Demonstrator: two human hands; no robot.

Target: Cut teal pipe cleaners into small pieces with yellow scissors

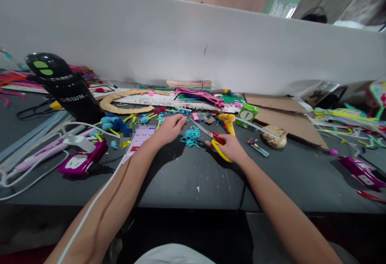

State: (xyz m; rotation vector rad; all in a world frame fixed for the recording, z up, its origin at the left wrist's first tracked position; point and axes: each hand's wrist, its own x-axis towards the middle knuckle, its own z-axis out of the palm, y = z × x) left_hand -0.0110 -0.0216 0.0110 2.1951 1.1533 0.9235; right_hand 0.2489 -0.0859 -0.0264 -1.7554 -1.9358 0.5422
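Observation:
My right hand [231,148] grips a pair of scissors [217,146] by their yellow and red handles. The blades point forward and left, reaching past a small heap of light-blue cut pieces [191,137] on the grey table. Just left of that heap, my left hand [172,127] is closed, its fingertips pinched together near the scissor tips. Whatever those fingers hold is too small or hidden to make out. Beyond my right hand a yellow hot glue gun [228,121] carries a clear glue stick in its back end.
To the left are a phone [141,138] with a cable, a purple power block [83,160] and a black bottle [68,89]. A cardboard ring [123,102] and pink pipe cleaners [200,96] lie behind. A round beige lump [274,136] and cardboard sheets [285,123] sit right.

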